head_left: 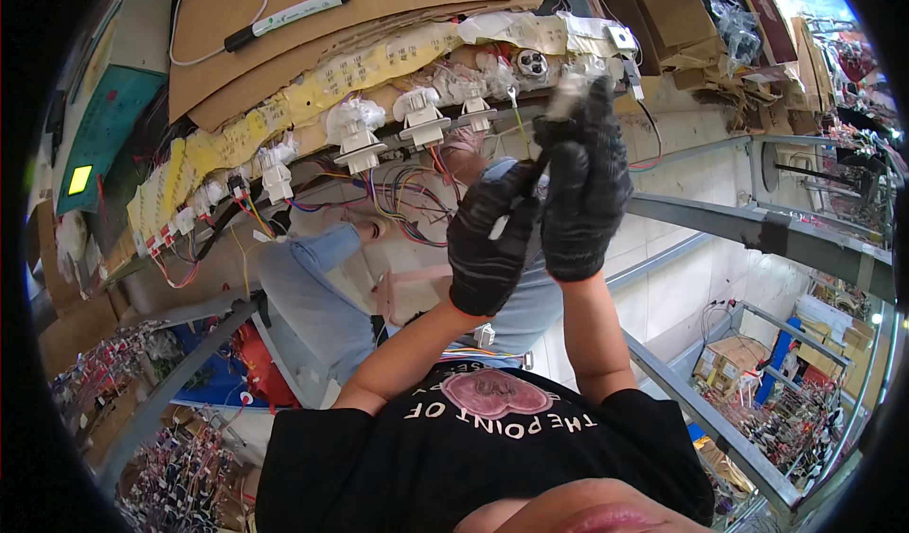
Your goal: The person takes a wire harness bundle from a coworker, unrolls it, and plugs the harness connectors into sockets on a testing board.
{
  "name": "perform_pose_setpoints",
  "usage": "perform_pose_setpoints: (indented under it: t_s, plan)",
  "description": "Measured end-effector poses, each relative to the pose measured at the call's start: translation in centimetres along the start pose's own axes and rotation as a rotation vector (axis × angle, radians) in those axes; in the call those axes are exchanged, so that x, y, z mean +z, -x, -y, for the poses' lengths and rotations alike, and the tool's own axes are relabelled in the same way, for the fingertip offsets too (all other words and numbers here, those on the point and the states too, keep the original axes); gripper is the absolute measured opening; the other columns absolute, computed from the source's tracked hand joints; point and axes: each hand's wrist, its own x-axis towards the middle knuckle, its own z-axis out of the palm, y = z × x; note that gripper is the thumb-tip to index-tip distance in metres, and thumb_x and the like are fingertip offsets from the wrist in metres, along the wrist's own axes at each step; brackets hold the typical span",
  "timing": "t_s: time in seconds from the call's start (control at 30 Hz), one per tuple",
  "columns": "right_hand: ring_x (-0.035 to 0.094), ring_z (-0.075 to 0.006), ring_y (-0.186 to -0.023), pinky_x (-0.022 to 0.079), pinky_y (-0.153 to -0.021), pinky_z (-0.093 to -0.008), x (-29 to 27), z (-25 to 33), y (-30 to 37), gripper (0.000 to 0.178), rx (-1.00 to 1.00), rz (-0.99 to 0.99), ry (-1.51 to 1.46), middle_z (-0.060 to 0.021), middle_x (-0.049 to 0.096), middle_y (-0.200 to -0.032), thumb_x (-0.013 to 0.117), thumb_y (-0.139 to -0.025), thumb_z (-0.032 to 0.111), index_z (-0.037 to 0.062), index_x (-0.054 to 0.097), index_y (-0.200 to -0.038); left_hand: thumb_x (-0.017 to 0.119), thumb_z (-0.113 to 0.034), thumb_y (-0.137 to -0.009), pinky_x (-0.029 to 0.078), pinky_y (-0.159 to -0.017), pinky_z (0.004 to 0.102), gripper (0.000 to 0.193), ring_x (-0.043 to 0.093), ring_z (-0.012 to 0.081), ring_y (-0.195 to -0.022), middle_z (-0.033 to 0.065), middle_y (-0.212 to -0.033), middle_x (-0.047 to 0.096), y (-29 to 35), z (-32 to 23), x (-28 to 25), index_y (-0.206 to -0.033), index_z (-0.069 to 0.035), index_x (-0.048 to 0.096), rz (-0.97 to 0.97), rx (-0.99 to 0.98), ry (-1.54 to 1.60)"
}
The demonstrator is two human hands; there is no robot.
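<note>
In the head view, raises both hands, in black knit gloves with orange cuffs, to a bench edge [398,55] covered in yellow tape with printed labels. Reaches farthest with the right hand [582,187], held upright with fingers pointing at the taped edge, close to a pale, blocky, blurred piece [568,97]. Holds the left hand [492,239] lower and to the left, angled toward the right palm, with fingers bent inward and tips partly hidden. Cannot tell, through blur and overlap, whether the fingers of either hand grip the piece or only touch it. Lies, as far as the blur allows, at the upper left of the right hand's fingers, long axis seemingly slanted from lower left to upper right; nearer to the right hand than to the left.

Along the same edge, farther left, a row of white plastic connectors [422,118] with broad flanges, above a tangle of coloured wires [407,202]. Near the blurred piece, a round white socket [532,63] with dark holes and a small ring terminal [512,93] on a yellow-green wire; to the right, a black plug [634,80] on a thin cable. Above, brown cardboard sheets [398,12] under a white-and-black marker pen [289,20]; at far left, a teal box [109,126] with a glowing yellow-green display [80,180].
</note>
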Motion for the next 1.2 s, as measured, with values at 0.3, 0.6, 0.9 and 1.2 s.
perform_pose_setpoints:
  t_s: [0.3,0.6,0.9,1.2]
  plan:
    - [0.056,-0.0117,-0.084,0.044,-0.074,-0.0247,0.6,-3.1,-2.4,0.029,0.328,0.135,-0.128,-0.0099,0.061,-0.096,0.051,-0.082,0.003,-0.0050,0.052,-0.109,0.054,-0.010,-0.078,0.044,-0.063,0.0366,0.046,0.056,0.0303,-0.072,0.0182,-0.087,0.057,-2.1,-1.3,0.0,-0.122,-0.006,0.043,0.212,0.118,-0.259]
    - [0.057,-0.0208,-0.073,0.046,-0.067,-0.0291,0.1,-2.6,-3.8,0.039,0.093,0.318,0.121,-0.0129,0.059,-0.082,0.055,-0.074,0.002,-0.0061,0.048,-0.111,0.055,-0.010,-0.078,0.046,-0.065,0.0350,0.043,0.057,0.0317,-0.074,0.0198,-0.096,0.057,-1.7,-1.1,0.2,-0.119,-0.002,0.045,0.238,0.069,-0.184]
    - [0.054,-0.0305,-0.087,0.043,-0.076,-0.0394,2.8,-1.1,-4.0,0.042,-0.342,0.377,0.862,-0.0197,0.054,-0.098,0.047,-0.076,0.008,-0.0023,0.043,-0.117,0.052,-0.007,-0.074,0.042,-0.080,0.0382,0.038,0.054,0.0313,-0.092,0.0161,-0.100,0.057,1.9,-1.4,-3.0,-0.112,-0.004,0.050,0.144,0.159,-0.111]
    - [0.049,-0.0329,-0.102,0.041,-0.085,-0.0400,2.4,0.3,-4.5,0.046,-0.108,0.479,0.907,-0.0181,0.051,-0.109,0.035,-0.080,0.000,0.0045,0.037,-0.125,0.045,-0.015,-0.086,0.043,-0.051,0.0250,0.028,0.049,0.0101,-0.062,0.0017,-0.077,0.053,14.0,15.9,-20.3,-0.113,-0.007,0.046,-0.940,-0.638,0.566]
